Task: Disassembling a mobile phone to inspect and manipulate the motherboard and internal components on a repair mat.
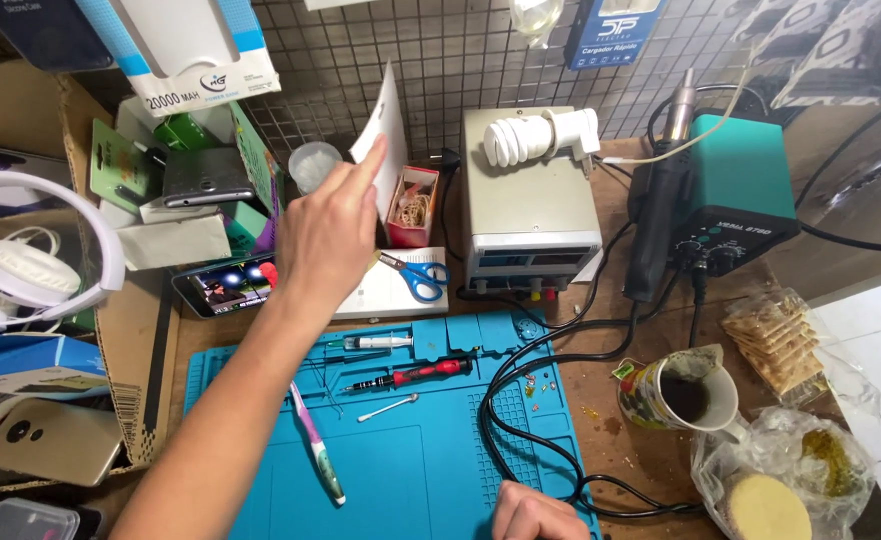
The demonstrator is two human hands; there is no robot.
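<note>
Above the blue work mat, your left hand is stretched out toward the back of the surface, index finger extended and the other fingers loosely curled; its grip holds nothing. The fingertip sits right at the lower edge of a white card that leans upright against the wire grid wall. I cannot tell whether finger and card touch. The card stands tall, its long axis running up and slightly right, and it lies straight ahead of the fingertip, so your left hand is by far the nearer one.

Your right hand rests low at the near edge of the mat, knuckles up and curled; whether it closes on anything I cannot tell, since only its top shows.

Room around the card is tight. Just to its right stands a small red box of rubber bands, and beyond that a grey power supply. To its left sits a clear plastic cup and a stack of packaged goods. Below your left hand lie blue-handled scissors on a white pad, and a phone with a lit screen sits just beside your wrist.

On the mat, well behind the reach, lie a red-and-black screwdriver and a toothbrush, with black cables looping along the mat's right side.
</note>
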